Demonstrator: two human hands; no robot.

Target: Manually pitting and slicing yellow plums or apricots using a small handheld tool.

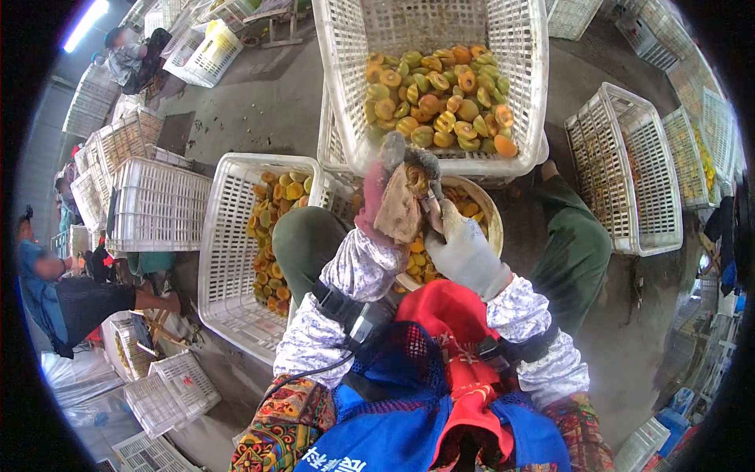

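My left hand point(401, 192), in a worn, dirty glove, is closed around a halved fruit point(417, 179) whose cut side shows. Against that fruit, my right hand point(466, 248), in a white glove, grips a small tool point(429, 206) with a metal part; its exact kind is hidden by the fingers. Both hands are above a round basin point(494, 221) holding fruit pieces. Just beyond them, a white plastic crate point(427, 20) holds many halved yellow-orange and green fruits point(430, 106).
Left of my knee stands a white crate point(227, 248) with more halved fruit. Another crate point(646, 177) is at the right. Stacked crates point(159, 203) line the left. A seated person point(44, 289) is at far left, another person point(127, 59) at upper left.
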